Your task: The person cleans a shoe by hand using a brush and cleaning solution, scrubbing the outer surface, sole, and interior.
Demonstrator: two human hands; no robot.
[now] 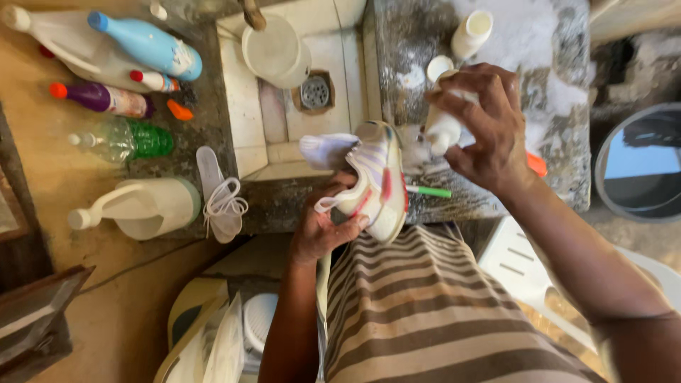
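Closest to the camera, over a lap in a brown-and-cream striped cloth (440,312), the left hand (323,227) is curled shut around the heel end of a white sneaker (376,181), holding it up on its side just in front of the counter (560,106) edge, toe pointing away toward the small tiled sink (284,120). The sneaker looks pale and mostly clean, with lilac stripes on the side, a pink-red mark near the sole, and its tongue pulled out; no lace shows in it, and a white insole (209,174) with a loose white lace (225,206) lies on the counter to the left, so the shoe seems already stripped down. The right hand (489,131) is closed around a small white bottle (443,128), tipped nozzle-down just beside the toe; whether anything is coming out I cannot tell. Judging by this, the cleaner is only now being put on, with scrubbing and rinsing left. A green-handled brush (429,191) lies on the counter just behind the shoe, beside white foam (525,42). Farther off, a white bucket (277,50) sits in the sink, and cleaning bottles (149,46) and a white jug (142,206) stand on the left.
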